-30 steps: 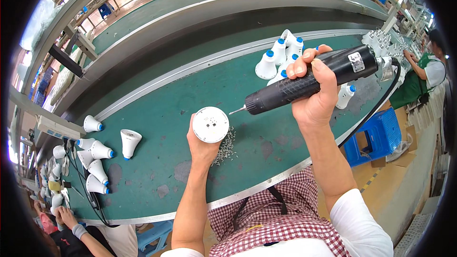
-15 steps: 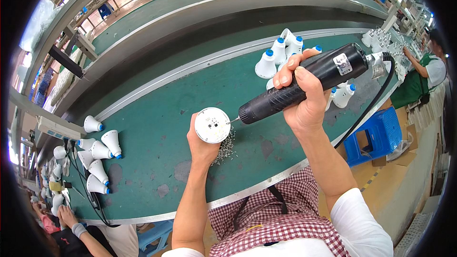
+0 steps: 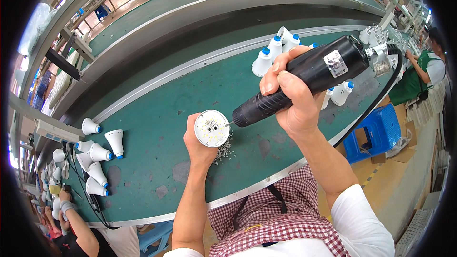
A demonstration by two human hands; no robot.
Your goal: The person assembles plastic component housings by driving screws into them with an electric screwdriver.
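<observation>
My left hand (image 3: 199,148) is closed round a white LED bulb body (image 3: 205,135), tilted so its round face with small yellow chips and dark parts shows. In my right hand (image 3: 301,107) is a black electric screwdriver (image 3: 316,71), held at a slant with its cable end up to the right. Its thin bit reaches the right rim of the bulb's face; whether it touches a screw is too small to tell. Just below and right of the bulb lies a heap of tiny screws (image 3: 224,151) on the green bench, partly hidden by the bulb and hand.
Several white bulb bodies with blue caps (image 3: 97,152) lie at the left, and more (image 3: 262,63) stand behind the screwdriver. A black cable (image 3: 369,109) runs down the right side. Beside the bench is a blue plastic stool (image 3: 381,126). Co-workers (image 3: 431,69) are at both ends.
The screwdriver and my right hand have shifted slightly left. The bulb's face has tipped a little, and its chips show more clearly. At the left, one loose bulb body sits farther right; a co-worker's hand moved.
</observation>
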